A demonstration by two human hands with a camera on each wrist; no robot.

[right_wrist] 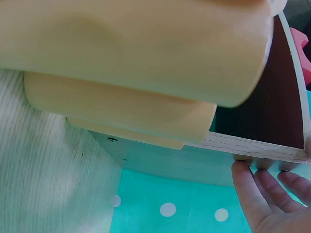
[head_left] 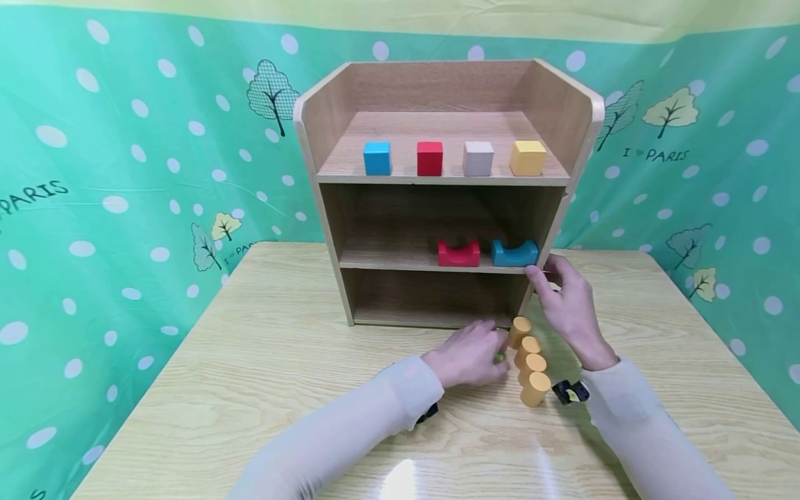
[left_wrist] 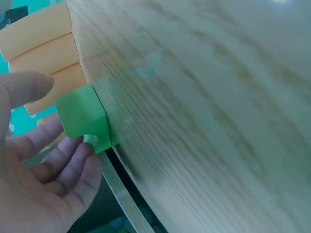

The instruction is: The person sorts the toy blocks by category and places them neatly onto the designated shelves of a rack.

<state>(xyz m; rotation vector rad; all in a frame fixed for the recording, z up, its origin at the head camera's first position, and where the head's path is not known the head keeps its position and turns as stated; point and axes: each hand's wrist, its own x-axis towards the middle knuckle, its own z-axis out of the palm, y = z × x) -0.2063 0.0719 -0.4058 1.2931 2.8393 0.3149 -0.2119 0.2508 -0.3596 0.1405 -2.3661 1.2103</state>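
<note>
My left hand (head_left: 471, 354) is low in front of the wooden shelf unit (head_left: 431, 178), beside a green block (left_wrist: 82, 112). In the left wrist view the fingers touch the block's lower side, while the thumb stands apart from it. That block has a notch in its edge; the head view shows only a sliver of it. My right hand (head_left: 570, 305) holds the shelf's right side panel (right_wrist: 209, 160), fingertips on the outer face and thumb at the front edge. Several upright yellow cylinders (head_left: 535, 389) stand in a row between the hands.
On the top shelf sit a blue cube (head_left: 378, 160), a red cube (head_left: 430, 160), a grey cube (head_left: 478, 160) and a yellow cube (head_left: 528, 159). The middle shelf bears a red arch block (head_left: 459, 257) and a blue arch block (head_left: 515, 255). Behind hangs a green dotted curtain (head_left: 156, 146).
</note>
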